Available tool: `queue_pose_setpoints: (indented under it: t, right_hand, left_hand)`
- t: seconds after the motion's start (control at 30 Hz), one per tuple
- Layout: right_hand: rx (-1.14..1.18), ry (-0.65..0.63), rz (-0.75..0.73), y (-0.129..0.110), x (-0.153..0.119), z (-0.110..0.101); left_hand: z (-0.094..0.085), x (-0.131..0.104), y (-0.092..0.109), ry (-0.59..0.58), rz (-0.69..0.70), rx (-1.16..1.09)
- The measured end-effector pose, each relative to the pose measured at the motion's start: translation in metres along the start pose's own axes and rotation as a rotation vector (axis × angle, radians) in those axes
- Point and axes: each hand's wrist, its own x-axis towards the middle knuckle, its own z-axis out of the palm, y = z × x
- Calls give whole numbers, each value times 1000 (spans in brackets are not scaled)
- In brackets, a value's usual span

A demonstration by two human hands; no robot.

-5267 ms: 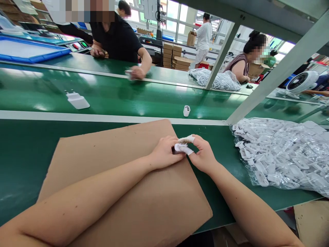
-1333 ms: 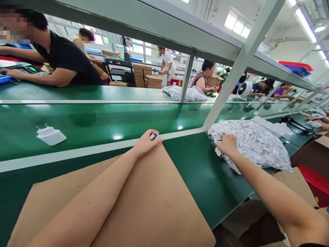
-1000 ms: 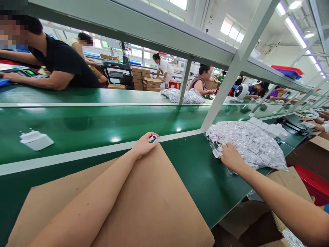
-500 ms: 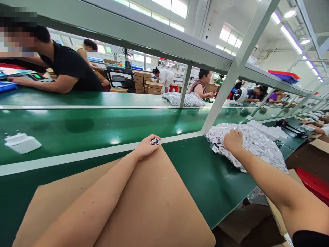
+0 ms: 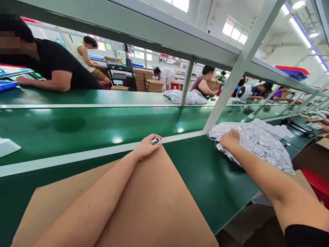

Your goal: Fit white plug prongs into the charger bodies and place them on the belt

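Observation:
My left hand (image 5: 146, 147) is closed around a small white plastic housing (image 5: 155, 141) with a dark inside and a bit of yellow showing. It rests at the upper corner of a brown cardboard sheet (image 5: 156, 199). My right hand (image 5: 230, 138) is at the left side of a clear plastic bag (image 5: 259, 144) full of small white plastic parts. Its fingers are curled in, and whatever they may hold is hidden from me.
A green conveyor belt (image 5: 84, 123) runs beyond a white edge strip. On its left lies a white plastic piece (image 5: 9, 146), cut by the frame edge. A slanting metal post (image 5: 226, 89) rises behind the bag. Co-workers sit across the belt, one in a black shirt (image 5: 61, 68).
The white piece on the belt has shifted left, partly out of view. My right hand has moved slightly left over the bag. My left hand stays put with the housing.

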Motion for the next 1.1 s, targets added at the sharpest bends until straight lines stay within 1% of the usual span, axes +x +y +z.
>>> queue_pose_setpoints:
  t: [0.07,0.17,0.3,0.37,0.43,0.5,0.53,0.6,0.67,0.73,0.77,0.9,1.1]
  right_hand:
    - [-5,0,-42,2,6,-6]
    - [16,-50,19,0,17,-10]
    - [22,-44,63,-6,20,-5]
    - [12,-22,23,-6,16,-2]
    - [-3,-1,-68,-3,12,1]
    - [-16,-1,-157,3,11,1]
    - [-21,-12,-175,6,12,1]
    - [-32,-46,-142,13,17,-1]
    - [-43,-80,-53,18,22,-2]
    - [-48,-104,5,19,25,-4]
    - [-49,-110,12,18,25,-5]
    - [-47,-115,-57,10,15,-12]
    - [-4,-177,-163,-1,-15,-20]
  left_hand:
    - [-1,0,0,-3,-5,4]
    - [-2,0,-1,-6,-11,16]
    - [-4,1,-6,-13,-37,21]
    - [-4,2,-7,-30,-57,21]
    - [-5,3,-8,-36,-61,23]
    - [-5,3,-8,-38,-61,21]
    - [-5,2,-8,-43,-65,18]
    - [-4,2,-8,-50,-78,13]
    - [-5,2,-8,-53,-81,13]
    - [-5,2,-10,-50,-70,22]
    - [-5,2,-10,-48,-63,27]
    - [-5,3,-9,-36,-42,38]
    - [-4,1,-3,-11,-55,40]
